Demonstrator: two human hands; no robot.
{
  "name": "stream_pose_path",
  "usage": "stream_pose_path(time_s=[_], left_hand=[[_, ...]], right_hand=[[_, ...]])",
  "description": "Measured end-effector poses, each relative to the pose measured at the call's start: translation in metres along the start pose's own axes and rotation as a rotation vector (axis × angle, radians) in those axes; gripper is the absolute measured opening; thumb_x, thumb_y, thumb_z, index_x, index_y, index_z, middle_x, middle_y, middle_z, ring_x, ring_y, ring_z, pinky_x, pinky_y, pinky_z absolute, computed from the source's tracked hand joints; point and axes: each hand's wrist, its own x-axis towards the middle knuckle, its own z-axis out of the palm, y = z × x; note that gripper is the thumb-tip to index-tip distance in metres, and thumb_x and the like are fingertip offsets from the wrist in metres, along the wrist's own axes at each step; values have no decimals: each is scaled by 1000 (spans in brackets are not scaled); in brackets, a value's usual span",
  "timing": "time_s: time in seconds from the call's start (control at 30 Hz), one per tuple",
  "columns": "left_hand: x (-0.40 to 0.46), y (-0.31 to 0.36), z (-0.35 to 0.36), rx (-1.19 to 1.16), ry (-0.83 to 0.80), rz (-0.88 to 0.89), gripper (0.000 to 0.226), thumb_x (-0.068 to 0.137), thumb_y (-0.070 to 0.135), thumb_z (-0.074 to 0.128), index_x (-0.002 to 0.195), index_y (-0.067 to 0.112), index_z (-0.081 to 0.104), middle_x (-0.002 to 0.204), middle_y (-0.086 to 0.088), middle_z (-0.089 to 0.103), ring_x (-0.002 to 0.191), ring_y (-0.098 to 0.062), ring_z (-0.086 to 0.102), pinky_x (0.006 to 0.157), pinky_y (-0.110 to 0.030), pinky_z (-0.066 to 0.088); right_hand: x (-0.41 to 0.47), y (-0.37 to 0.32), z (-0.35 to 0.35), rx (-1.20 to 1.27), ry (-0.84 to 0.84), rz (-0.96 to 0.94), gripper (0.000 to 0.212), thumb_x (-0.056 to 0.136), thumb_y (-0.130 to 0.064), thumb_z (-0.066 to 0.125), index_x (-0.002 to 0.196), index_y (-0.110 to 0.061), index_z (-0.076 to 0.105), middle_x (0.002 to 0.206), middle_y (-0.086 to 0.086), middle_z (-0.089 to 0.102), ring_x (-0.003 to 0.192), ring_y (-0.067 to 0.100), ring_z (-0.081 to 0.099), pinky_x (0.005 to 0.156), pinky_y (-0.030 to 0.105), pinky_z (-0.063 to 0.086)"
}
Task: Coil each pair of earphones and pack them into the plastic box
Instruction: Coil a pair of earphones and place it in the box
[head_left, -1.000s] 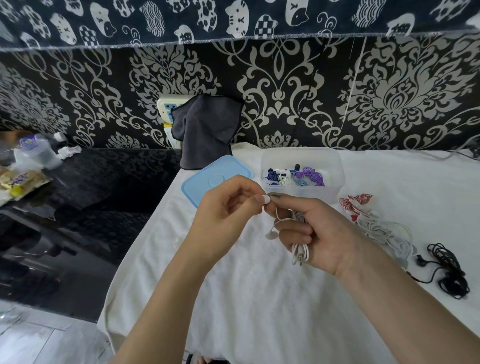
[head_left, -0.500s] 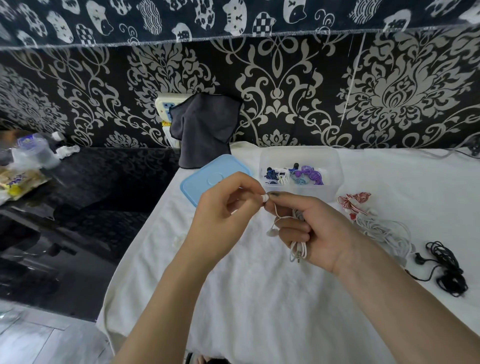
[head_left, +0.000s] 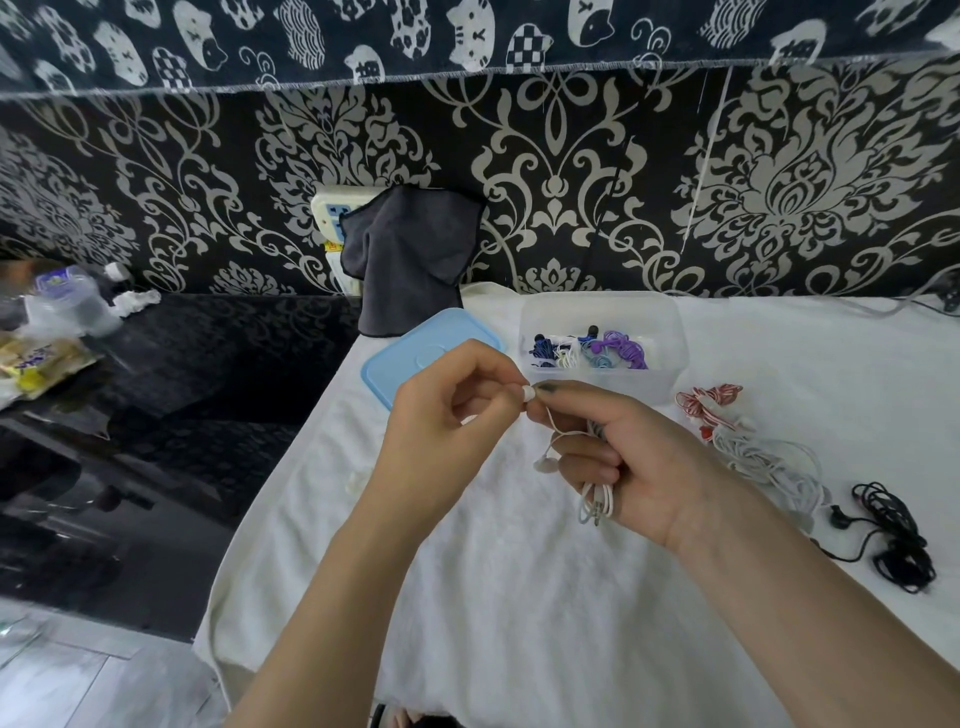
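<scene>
My right hand (head_left: 631, 460) grips a coiled bundle of white earphones (head_left: 597, 501), whose loops hang out below the curled fingers. My left hand (head_left: 447, 421) pinches one white earbud at its fingertips, touching the right index finger. A second earbud dangles on a short wire between the hands. Behind them stands the clear plastic box (head_left: 670, 332) with several coiled earphones inside, blue, white and purple. Its blue lid (head_left: 410, 353) lies flat to the left of it.
On the white cloth (head_left: 519, 597) to the right lie red-and-white earphones (head_left: 709, 402), a loose white tangle (head_left: 774, 465) and black earphones (head_left: 898, 540). A grey cloth (head_left: 410, 260) hangs at the wall. A dark glossy table (head_left: 171, 395) with packets stands left.
Both hands have stayed almost in place. The left fingertips have kept their pinch on the earbud against the right index finger.
</scene>
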Motion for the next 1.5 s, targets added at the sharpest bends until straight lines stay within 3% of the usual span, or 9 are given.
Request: stream_pose_path(time_s=[0.23, 0.4, 0.77, 0.93, 1.13, 1.2, 1.3, 1.4, 1.5], left_hand=[[-1, 6, 1, -25, -8, 20, 22, 98, -7, 51, 91, 2, 70, 83, -4, 76, 83, -12, 73, 79, -19, 54], [-1, 7, 1, -53, -11, 13, 20, 99, -4, 52, 94, 5, 69, 84, -1, 75, 83, -13, 73, 79, -21, 55], [5, 1, 6, -88, -43, -55, 6, 96, 3, 65, 90, 4, 66, 79, -4, 76, 84, -25, 74, 89, -44, 57], [15, -4, 12, -107, 40, -118, 9, 101, 12, 59, 97, 11, 68, 89, -3, 73, 83, -17, 72, 86, -33, 60], [27, -20, 25, 65, 62, -202, 14, 103, 24, 53, 96, 25, 66, 93, 4, 72, 83, -13, 72, 77, -40, 58], [25, -24, 28, 165, 3, -194, 13, 102, 23, 54, 97, 28, 64, 93, 8, 70, 84, -14, 70, 61, -29, 54], [23, -33, 31, 300, -104, -209, 10, 101, 26, 56, 108, 27, 63, 97, 11, 66, 75, -7, 63, 54, -12, 41], [21, -43, 35, 454, -182, -182, 15, 98, 27, 59, 113, 28, 61, 102, 8, 63, 85, -8, 63, 73, -27, 52], [17, -48, 44, 590, -277, -154, 22, 98, 30, 59, 120, 28, 59, 109, 3, 62, 101, -14, 62, 89, -35, 52]], right_hand=[[-4, -5, 2, 112, -37, 63, 17, 83, -10, 67, 69, -12, 77, 75, 0, 70, 35, 5, 18, 32, 11, 24], [-2, -5, 0, 150, -36, 90, 9, 89, -8, 63, 82, -10, 68, 74, 1, 68, 34, 5, 20, 37, 13, 13], [2, -1, -2, 138, -12, 51, 11, 92, -8, 62, 83, -8, 68, 79, 3, 67, 33, 5, 20, 31, 12, 28], [7, -8, 1, 166, 46, -2, 11, 93, -6, 60, 83, -7, 65, 70, 3, 67, 33, 5, 22, 31, 13, 22], [40, -63, 3, -302, 288, -400, 6, 92, -4, 60, 94, -3, 65, 84, 10, 67, 42, 8, 33, 40, 20, 32], [60, -85, 0, -586, 421, -452, 7, 88, -5, 61, 89, -4, 68, 88, 15, 69, 46, 13, 43, 46, 26, 39], [92, -101, -8, -1007, 469, -306, 14, 82, -5, 62, 92, 2, 69, 86, 24, 70, 62, 26, 57, 66, 40, 55], [106, -97, -14, -1158, 356, -27, 34, 89, -14, 66, 117, 5, 58, 86, 21, 64, 71, 28, 61, 80, 43, 59], [98, -94, -13, -1166, 283, 39, 45, 95, -21, 62, 135, -5, 49, 99, 9, 55, 83, 25, 65, 85, 38, 55]])
